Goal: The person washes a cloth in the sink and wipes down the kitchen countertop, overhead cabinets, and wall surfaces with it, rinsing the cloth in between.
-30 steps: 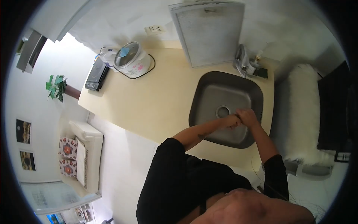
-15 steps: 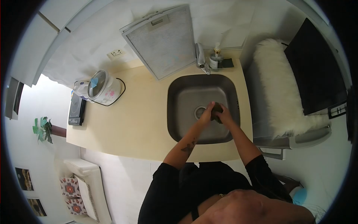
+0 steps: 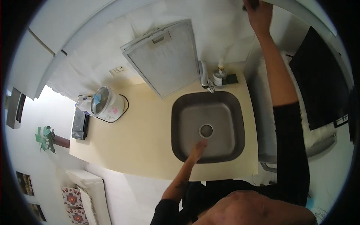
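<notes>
My left hand [image 3: 198, 150] hangs over the near side of the steel sink [image 3: 225, 140], just below the drain [image 3: 206, 131]. Its fingers look loosely extended, and nothing shows in them. My right hand [image 3: 261, 17] is raised high at the top edge of the view, its fingers closed on a small dark pad [image 3: 253, 4], partly cut off by the frame. Behind the sink are the faucet [image 3: 205, 78], a soap bottle [image 3: 219, 75] and a flat dark sponge [image 3: 232, 78].
Left of the faucet, a grey mesh filter panel [image 3: 165, 60] leans against the wall. A white cooker [image 3: 108, 108] and a black hot plate [image 3: 80, 123] stand on the left of the counter [image 3: 142, 135]. A black screen [image 3: 320, 80] and white fur cover [image 3: 317, 138] are at the right.
My hands were together over the sink and have separated. The right rose far up with the dark pad, while the left moved toward the sink's near edge. The view has shifted.
</notes>
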A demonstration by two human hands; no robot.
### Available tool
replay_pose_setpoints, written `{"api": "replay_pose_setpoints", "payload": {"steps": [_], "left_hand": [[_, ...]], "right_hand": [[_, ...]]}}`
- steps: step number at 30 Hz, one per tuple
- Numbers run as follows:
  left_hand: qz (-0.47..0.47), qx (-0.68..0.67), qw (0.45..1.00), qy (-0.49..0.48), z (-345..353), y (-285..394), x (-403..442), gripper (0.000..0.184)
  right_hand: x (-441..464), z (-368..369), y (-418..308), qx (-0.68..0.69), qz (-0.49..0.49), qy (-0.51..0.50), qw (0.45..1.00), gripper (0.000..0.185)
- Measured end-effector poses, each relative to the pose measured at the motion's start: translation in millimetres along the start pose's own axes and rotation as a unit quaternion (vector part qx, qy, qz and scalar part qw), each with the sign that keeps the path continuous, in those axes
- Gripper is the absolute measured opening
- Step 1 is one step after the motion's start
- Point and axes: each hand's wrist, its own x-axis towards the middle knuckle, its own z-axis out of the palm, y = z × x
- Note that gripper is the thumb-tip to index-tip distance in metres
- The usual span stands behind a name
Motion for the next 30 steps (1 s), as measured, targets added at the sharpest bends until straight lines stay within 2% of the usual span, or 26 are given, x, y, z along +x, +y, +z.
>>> {"api": "replay_pose_setpoints", "payload": {"steps": [1, 2, 3, 5, 7, 9, 11, 14, 16, 18, 19, 22, 24, 26, 28, 29, 30], "left_hand": [[-0.003, -0.019, 1.000, 0.001, 0.7, -4.0, -1.5, 0.043], [0.000, -0.014, 1.000, 0.005, 2.4, -8.0, -4.8, 0.043], [-0.003, -0.011, 1.000, 0.005, 4.1, -9.9, -7.8, 0.043], [-0.006, -0.001, 1.000, 0.006, 3.5, -0.1, -6.1, 0.044], [-0.029, -0.087, 0.996, -0.013, 5.5, 13.4, -9.3, 0.044], [-0.039, -0.071, 0.996, -0.021, 6.1, 23.7, -3.6, 0.043], [-0.050, -0.059, 0.996, -0.034, 5.6, 28.0, 1.3, 0.043], [-0.037, -0.043, 0.996, -0.072, 2.1, 36.3, 7.4, 0.042], [-0.070, -0.023, 0.994, -0.076, 0.9, 47.2, 13.9, 0.041], [-0.040, -0.018, 0.996, -0.078, 2.6, 40.6, 24.8, 0.041], [-0.014, -0.015, 0.997, -0.077, -0.2, 36.2, 28.8, 0.041], [0.025, -0.025, 0.996, -0.084, 6.7, 22.0, 37.4, 0.043], [-0.003, -0.039, 0.995, -0.092, 4.5, 29.3, 26.1, 0.043], [-0.026, -0.065, 0.993, -0.097, 6.5, 28.9, 21.8, 0.044], [-0.103, -0.101, 0.984, -0.107, 6.1, 23.4, 17.9, 0.045], [-0.102, -0.104, 0.984, -0.107, 8.0, 22.4, 20.5, 0.045], [-0.108, -0.106, 0.982, -0.110, 9.7, 22.4, 24.7, 0.045]], "right_hand": [[38.9, 26.2, 26.0, -0.104, -0.176, 0.087, 0.975, 0.035], [65.4, 50.6, 53.5, -0.204, -0.341, 0.172, 0.901, 0.029], [66.8, 64.1, 59.2, -0.200, -0.340, 0.178, 0.901, 0.029], [69.0, 89.6, 62.4, -0.252, -0.385, 0.233, 0.857, 0.030], [21.6, 77.1, 54.6, -0.291, -0.381, 0.171, 0.861, 0.042], [-25.1, 73.8, 95.2, -0.235, -0.372, 0.125, 0.889, 0.049], [-61.5, 66.3, 125.1, -0.185, -0.301, 0.077, 0.932, 0.055], [-60.2, 58.0, 107.0, -0.135, -0.269, 0.027, 0.953, 0.055], [-66.5, 76.3, 69.6, -0.125, -0.384, -0.010, 0.915, 0.049], [-67.8, 104.3, 62.2, -0.275, -0.441, -0.092, 0.849, 0.042], [-58.1, 105.1, 70.3, -0.289, -0.473, -0.126, 0.823, 0.045], [-23.4, 70.3, 104.4, -0.311, -0.460, -0.053, 0.830, 0.037], [12.4, 32.0, 139.7, -0.336, -0.380, 0.067, 0.859, 0.040], [23.2, -7.3, 135.3, -0.259, -0.304, 0.112, 0.910, 0.047], [12.8, 4.9, 128.4, -0.222, -0.296, 0.134, 0.919, 0.050], [2.3, 13.2, 126.6, -0.187, -0.279, 0.160, 0.928, 0.053], [-10.2, 25.3, 127.1, -0.211, -0.301, 0.154, 0.917, 0.053]]}}
